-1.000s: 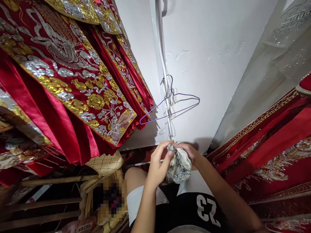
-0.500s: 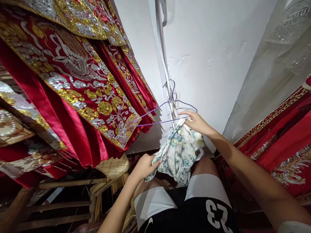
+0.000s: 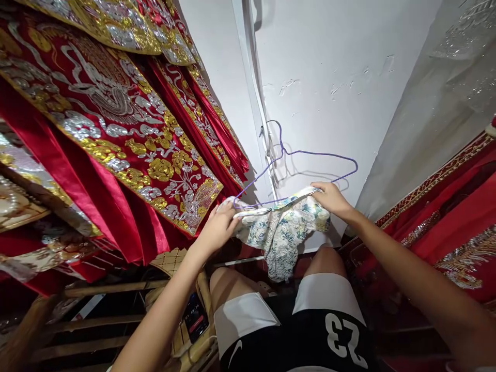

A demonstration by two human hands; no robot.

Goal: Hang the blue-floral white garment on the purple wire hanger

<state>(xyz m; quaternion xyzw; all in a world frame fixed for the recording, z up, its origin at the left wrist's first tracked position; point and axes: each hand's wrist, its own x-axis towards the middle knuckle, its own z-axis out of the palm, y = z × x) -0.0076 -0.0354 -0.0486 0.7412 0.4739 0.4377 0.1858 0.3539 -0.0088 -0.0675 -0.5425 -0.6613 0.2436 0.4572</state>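
A floral garment (image 3: pixel 284 225) in white, green and blue hangs stretched between my two hands, its lower end bunched above my knees. My left hand (image 3: pixel 220 226) grips its left edge, beside the left corner of a purple wire hanger (image 3: pixel 318 153). On the other side, my right hand (image 3: pixel 330 199) pinches the garment's upper right edge, close to the hanger's lower bar. The hanger's hook is up by a white vertical pipe (image 3: pixel 253 82) on the wall; the garment's top edge runs along the lower bar. Whether the cloth passes around the bar is unclear.
Red costumes with gold and silver embroidery (image 3: pixel 163 150) hang close on the left. More red fabric (image 3: pixel 445 222) and sheer sparkly cloth (image 3: pixel 437 103) hang on the right. A phone (image 3: pixel 196 316) lies on a bamboo chair (image 3: pixel 178 341) by my left leg. Ahead is a white wall (image 3: pixel 329 57).
My left hand has moved up and left to the hanger's corner, and my right hand has shifted right. The garment is now spread wider, and the hanger has swung and turned rightward.
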